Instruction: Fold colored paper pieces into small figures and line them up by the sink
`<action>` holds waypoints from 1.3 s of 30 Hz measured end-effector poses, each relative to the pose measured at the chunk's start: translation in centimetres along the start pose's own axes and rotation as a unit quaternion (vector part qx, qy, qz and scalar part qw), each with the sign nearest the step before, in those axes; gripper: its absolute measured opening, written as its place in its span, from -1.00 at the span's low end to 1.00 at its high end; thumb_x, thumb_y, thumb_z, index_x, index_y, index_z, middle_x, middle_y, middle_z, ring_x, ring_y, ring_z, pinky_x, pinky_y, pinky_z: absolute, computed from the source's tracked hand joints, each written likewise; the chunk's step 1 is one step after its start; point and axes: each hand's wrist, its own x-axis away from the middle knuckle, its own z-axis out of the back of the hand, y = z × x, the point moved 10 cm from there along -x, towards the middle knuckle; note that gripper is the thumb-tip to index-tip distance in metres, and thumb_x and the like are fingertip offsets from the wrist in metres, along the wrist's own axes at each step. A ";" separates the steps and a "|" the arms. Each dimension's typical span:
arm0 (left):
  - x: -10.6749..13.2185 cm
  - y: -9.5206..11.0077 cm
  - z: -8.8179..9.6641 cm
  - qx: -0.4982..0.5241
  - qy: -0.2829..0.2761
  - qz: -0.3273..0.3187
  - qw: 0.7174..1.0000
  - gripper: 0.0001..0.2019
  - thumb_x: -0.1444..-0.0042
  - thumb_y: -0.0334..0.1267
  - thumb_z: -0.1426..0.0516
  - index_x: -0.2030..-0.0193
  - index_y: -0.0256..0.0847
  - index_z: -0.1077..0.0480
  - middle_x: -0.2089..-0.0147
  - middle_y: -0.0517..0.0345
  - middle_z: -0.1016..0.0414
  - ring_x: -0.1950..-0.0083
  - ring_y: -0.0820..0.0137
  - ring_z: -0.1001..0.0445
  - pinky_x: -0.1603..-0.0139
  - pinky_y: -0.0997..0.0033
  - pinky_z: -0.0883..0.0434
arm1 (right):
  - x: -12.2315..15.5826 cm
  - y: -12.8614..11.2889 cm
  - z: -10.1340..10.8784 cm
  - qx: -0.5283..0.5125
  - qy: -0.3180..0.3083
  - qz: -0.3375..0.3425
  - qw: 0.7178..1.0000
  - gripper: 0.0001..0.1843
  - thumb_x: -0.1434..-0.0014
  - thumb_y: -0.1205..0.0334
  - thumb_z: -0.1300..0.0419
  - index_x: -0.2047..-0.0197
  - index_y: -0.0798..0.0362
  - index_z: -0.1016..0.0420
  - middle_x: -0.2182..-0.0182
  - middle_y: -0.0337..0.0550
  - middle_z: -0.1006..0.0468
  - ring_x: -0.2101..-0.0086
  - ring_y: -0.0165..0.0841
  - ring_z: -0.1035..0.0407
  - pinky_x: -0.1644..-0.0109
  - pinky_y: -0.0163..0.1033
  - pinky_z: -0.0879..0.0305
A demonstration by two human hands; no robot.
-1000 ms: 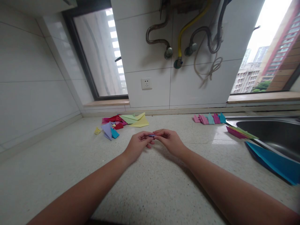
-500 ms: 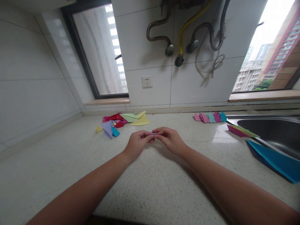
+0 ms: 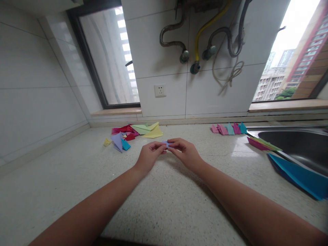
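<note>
My left hand (image 3: 148,156) and my right hand (image 3: 185,151) meet over the middle of the speckled countertop (image 3: 164,205). Both pinch a small folded purple paper piece (image 3: 165,144) between their fingertips, just above the surface. Only a small corner of the paper shows between the fingers. A heap of folded coloured papers (image 3: 134,133) lies behind my left hand, near the wall.
A row of small folded pink and teal pieces (image 3: 229,129) stands at the back right. A steel sink (image 3: 302,147) is at the right, with folded sheets (image 3: 262,144) and a large blue paper (image 3: 299,176) on its rim. A wall socket (image 3: 160,91) and hoses are behind.
Both hands have lifted slightly and moved a little farther from me with the purple piece; the paper shows a bit more above the fingertips.
</note>
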 end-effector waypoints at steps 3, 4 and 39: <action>-0.1 -0.3 0.4 0.005 0.018 0.011 1.000 -0.79 0.00 -0.18 -0.33 0.29 -0.26 -0.57 0.24 0.06 -0.60 0.23 0.36 -0.56 0.03 0.19 -0.52 | 0.0 -0.7 -0.1 0.019 -0.011 0.020 1.000 -0.87 -0.18 0.13 -0.29 0.25 -0.02 -0.59 0.07 -0.03 -0.59 0.07 -0.25 -0.48 -0.06 -0.04 -0.43; -0.1 -0.3 0.6 0.007 0.024 0.013 1.000 -0.79 0.01 -0.19 -0.34 0.28 -0.27 -0.56 0.25 0.07 -0.60 0.24 0.36 -0.56 0.03 0.19 -0.52 | 0.0 -0.9 -0.1 0.025 -0.013 0.023 0.999 -0.88 -0.18 0.13 -0.28 0.26 -0.02 -0.59 0.07 -0.03 -0.58 0.06 -0.25 -0.48 -0.07 -0.03 -0.42; -0.2 -0.2 -0.8 -0.058 -0.115 0.022 0.991 -0.88 0.00 -0.24 -0.31 0.37 -0.25 -0.57 0.40 0.17 -0.55 0.32 0.42 -0.42 0.20 0.41 -0.30 | 1.0 2.4 -3.2 -0.320 -0.137 -0.261 0.900 -0.73 0.12 0.18 -0.50 0.42 0.13 -0.57 0.45 -0.13 -0.63 0.39 -0.41 -0.50 0.20 -0.27 -0.41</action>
